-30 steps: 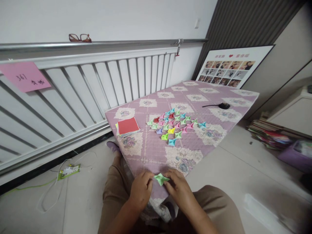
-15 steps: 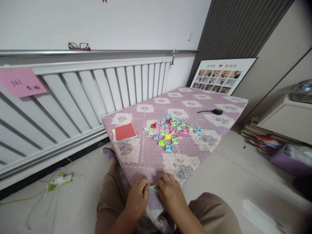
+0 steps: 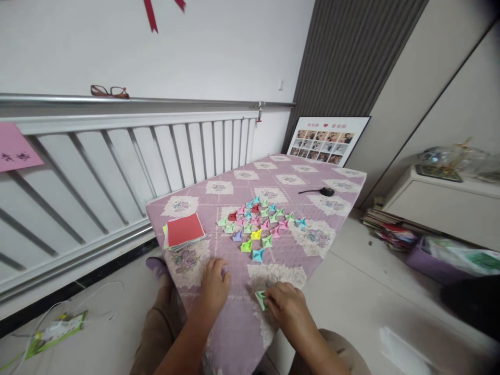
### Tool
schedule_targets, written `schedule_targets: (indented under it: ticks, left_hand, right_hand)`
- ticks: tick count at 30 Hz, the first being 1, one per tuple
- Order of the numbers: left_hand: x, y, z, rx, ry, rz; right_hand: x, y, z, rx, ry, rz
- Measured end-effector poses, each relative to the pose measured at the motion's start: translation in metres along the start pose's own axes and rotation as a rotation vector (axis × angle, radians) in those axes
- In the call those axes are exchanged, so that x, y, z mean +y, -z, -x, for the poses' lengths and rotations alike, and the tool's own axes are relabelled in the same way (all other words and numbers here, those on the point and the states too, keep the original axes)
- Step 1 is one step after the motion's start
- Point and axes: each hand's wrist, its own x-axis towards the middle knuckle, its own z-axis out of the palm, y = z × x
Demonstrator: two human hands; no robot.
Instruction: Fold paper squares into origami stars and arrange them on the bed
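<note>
Between the thumb and fingers of my right hand (image 3: 288,304) is a light green folded paper piece (image 3: 261,299), held just over the near part of the table. My left hand (image 3: 215,284) rests on the cloth with its fingers apart and nothing in it. Beyond my hands stand several small folded paper pieces in rows, among them a yellow one (image 3: 256,235), a blue one (image 3: 258,255) and a purple one (image 3: 237,236). A stack of square paper with a red sheet (image 3: 185,229) on top lies at the table's left side.
A patterned pink cloth (image 3: 238,328) covers the table. A black object with a thin tail (image 3: 327,191) lies near the far right edge. A white radiator (image 3: 117,156) runs along the left, with glasses (image 3: 110,92) on the pipe above.
My hands have moved apart. The left has let go of the green piece and shifted left and forward; the right has carried the piece forward and right. The view has tilted up.
</note>
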Motion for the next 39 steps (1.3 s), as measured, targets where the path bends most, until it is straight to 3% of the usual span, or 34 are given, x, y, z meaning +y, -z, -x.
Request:
schedule_targets:
  ticks: [4,7,13,17,28,39]
  left_hand:
    - [0.013,-0.023,-0.010,0.015,0.090,-0.050]
    - [0.018,-0.034,-0.008,0.018,0.079,-0.168]
    - [0.020,-0.042,-0.006,0.038,0.041,-0.296]
    - [0.022,-0.046,-0.008,0.059,0.032,-0.343]
    - [0.018,-0.053,-0.010,0.030,0.033,-0.370]
    - [0.022,-0.053,-0.015,-0.021,0.097,-0.384]
  right_hand:
    - [0.030,0.015,-0.014,0.022,-0.007,0.087]
    - [0.059,0.025,-0.030,0.069,0.003,0.172]
    - [0.126,0.043,-0.070,0.014,-0.045,0.389]
    - [0.156,0.049,-0.096,-0.029,-0.051,0.474]
    - [0.187,0.043,-0.157,-0.134,0.018,0.564]
    - [0.197,0.036,-0.175,-0.172,0.061,0.559]
